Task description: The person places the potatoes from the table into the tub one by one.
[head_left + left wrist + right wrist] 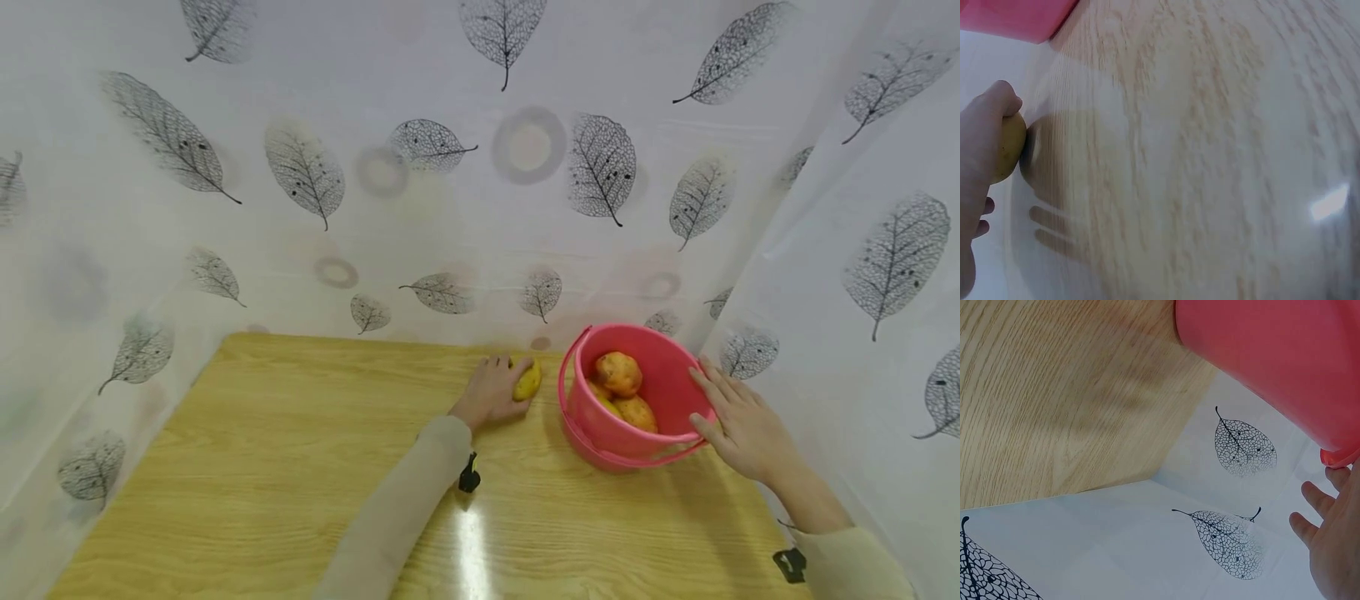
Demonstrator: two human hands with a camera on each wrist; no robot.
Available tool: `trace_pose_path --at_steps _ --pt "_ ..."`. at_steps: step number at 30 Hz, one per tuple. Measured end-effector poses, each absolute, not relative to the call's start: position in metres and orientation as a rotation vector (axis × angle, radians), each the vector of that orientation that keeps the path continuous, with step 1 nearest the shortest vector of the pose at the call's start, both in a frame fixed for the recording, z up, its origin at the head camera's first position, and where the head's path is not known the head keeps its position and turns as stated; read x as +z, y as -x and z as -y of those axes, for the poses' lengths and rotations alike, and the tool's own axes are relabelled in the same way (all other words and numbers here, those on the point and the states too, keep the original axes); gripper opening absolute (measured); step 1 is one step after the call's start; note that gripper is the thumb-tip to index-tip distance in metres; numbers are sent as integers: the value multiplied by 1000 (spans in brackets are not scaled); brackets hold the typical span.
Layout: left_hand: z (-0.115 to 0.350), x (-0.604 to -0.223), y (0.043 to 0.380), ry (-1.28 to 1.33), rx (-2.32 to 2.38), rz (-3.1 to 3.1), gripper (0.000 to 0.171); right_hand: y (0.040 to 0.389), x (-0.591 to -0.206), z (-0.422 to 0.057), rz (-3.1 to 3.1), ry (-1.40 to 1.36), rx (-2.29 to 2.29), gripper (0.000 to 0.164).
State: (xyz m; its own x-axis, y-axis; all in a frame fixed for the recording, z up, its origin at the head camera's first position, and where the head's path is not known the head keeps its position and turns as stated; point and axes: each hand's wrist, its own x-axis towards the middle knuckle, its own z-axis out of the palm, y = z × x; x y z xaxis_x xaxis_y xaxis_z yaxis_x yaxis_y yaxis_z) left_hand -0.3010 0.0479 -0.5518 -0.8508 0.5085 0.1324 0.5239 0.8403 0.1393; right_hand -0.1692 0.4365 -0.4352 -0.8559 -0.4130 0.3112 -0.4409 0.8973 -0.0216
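- While it lies on the table (262, 467), a yellow potato (527, 382) is grasped by the left hand (491, 392), fingers curled over it — it sits near the far edge, just left of the bucket (600, 429).
- The left wrist view shows the same grip: fingers (997, 103) wrapped over the potato (1011, 147), which casts a shadow on the wood.
- The right hand (738, 417) rests against the bucket's right side with fingers straight and spread — thumb near the rim, nothing clasped.
- In the right wrist view the fingers (1313, 512) are loose and extended beside the bucket wall (1272, 356).
- The pink bucket stands upright on the table's right part, handle down, with three brownish potatoes (619, 373) inside.
- A leaf-print sheet (450, 167) hangs behind and to both sides.
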Motion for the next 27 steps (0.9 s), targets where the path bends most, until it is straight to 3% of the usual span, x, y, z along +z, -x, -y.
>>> trace_pose_path --at_steps 27 --pt "-22 -536 280 910 -208 2788 78 170 -432 -437 2775 -641 111 71"
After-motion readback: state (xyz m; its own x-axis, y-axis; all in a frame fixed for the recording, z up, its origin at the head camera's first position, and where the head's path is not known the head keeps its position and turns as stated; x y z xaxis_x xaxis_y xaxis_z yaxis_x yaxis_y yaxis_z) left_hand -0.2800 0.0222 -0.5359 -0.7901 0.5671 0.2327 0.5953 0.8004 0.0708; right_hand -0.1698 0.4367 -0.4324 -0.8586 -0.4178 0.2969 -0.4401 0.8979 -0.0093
